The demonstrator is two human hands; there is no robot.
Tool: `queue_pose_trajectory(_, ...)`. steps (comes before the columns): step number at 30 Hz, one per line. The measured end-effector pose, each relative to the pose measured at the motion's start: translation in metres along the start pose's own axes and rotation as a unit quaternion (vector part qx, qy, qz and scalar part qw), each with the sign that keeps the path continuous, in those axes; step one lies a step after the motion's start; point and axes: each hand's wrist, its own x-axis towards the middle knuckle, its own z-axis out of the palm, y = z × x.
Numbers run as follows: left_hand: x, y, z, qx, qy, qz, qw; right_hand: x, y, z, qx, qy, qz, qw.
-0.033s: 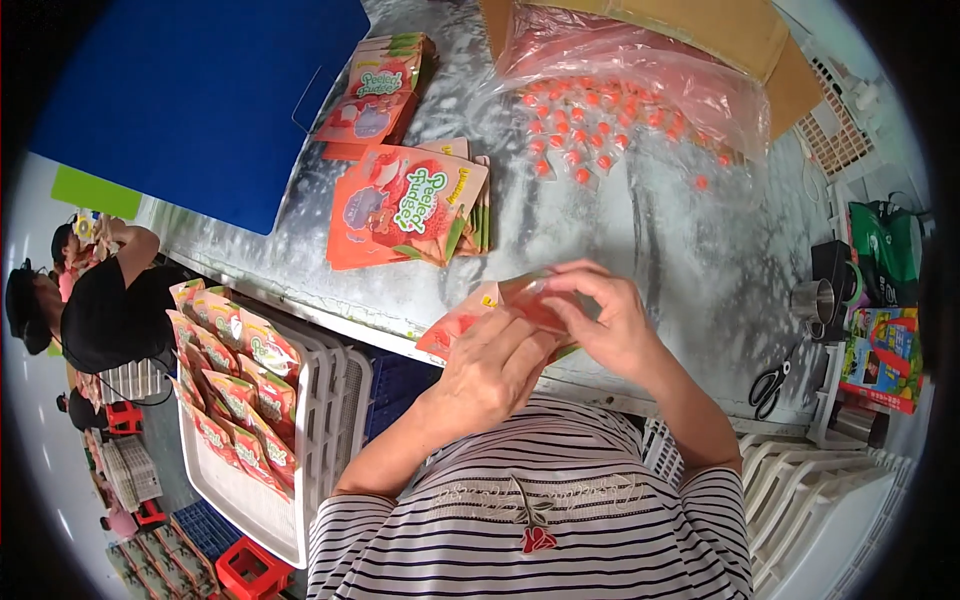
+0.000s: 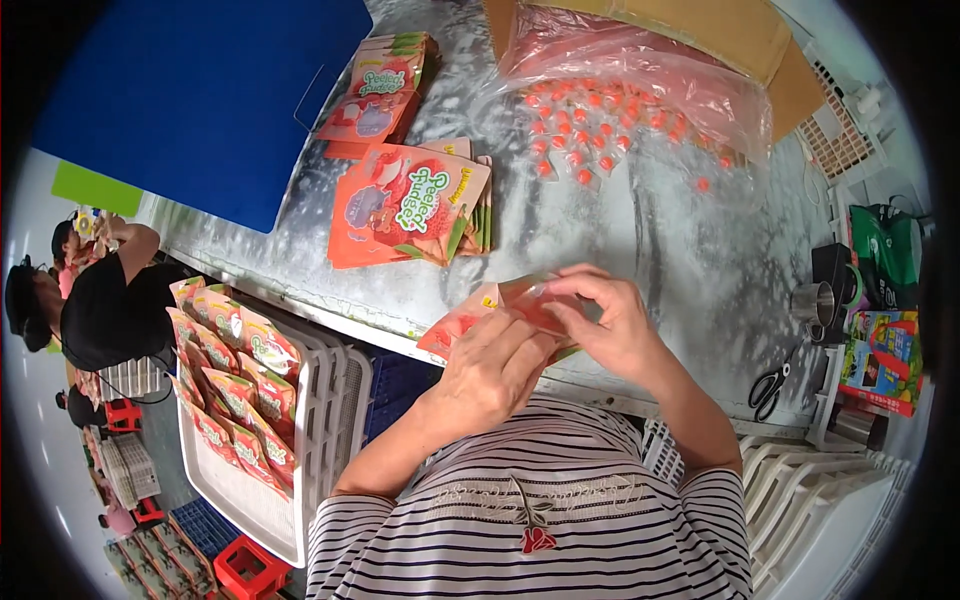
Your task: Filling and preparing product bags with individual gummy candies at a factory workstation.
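1. the left hand (image 2: 490,365) has fingers clamped on a bag (image 2: 453,328), probably to steady it; the right hand (image 2: 605,315) curls at its top edge, though whether those fingers grip, i cannot tell.
2. the bag is at the bench's (image 2: 580,235) near edge; stacked bags (image 2: 410,205) lie beyond, seemingly within reach.
3. it looks pinkish-red, shiny, tilted.

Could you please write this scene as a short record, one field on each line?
Left hand: closed on a red printed pouch
Right hand: touching the same pouch's right part
Surface: grey marbled table
Far side: small round red wrapped sweets
Left of sweets: two stacks of similar pouches
Beside table: white plastic tray holding similar pouches
Right end: black-handled scissors
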Motion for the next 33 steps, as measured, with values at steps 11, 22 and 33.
queue_pose_trajectory(11, 0.002, 0.004, -0.011, 0.043, 0.091, 0.049, 0.994, -0.01, -0.051, -0.03, -0.07, 0.079, -0.18, 0.978)
queue_pose_trajectory(22, -0.007, 0.022, -0.012, 0.023, 0.079, 0.047, 0.996, -0.024, -0.078, -0.029, -0.25, -0.095, -0.18, 0.947)
queue_pose_trajectory(33, 0.0, -0.028, -0.015, -0.382, -0.111, -0.201, 0.895, -0.036, -0.046, -0.042, -0.209, -0.064, -0.243, 0.945)
